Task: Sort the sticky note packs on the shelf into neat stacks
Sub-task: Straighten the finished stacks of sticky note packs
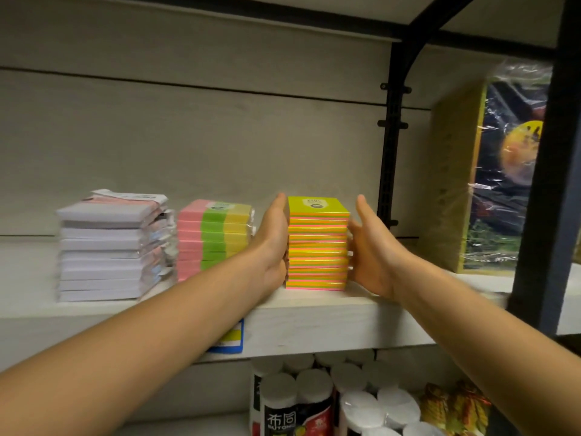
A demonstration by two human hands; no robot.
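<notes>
Neon note stack [317, 247] on shelf [345, 322]

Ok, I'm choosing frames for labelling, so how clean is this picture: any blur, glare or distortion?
Head view: dim, even light; the neon stack between left hand and right hand reads fairly sharp; glare streaks the wrapped package at right; the dark post beside it is smeared; the shelf edge bows from the wide lens.
</notes>
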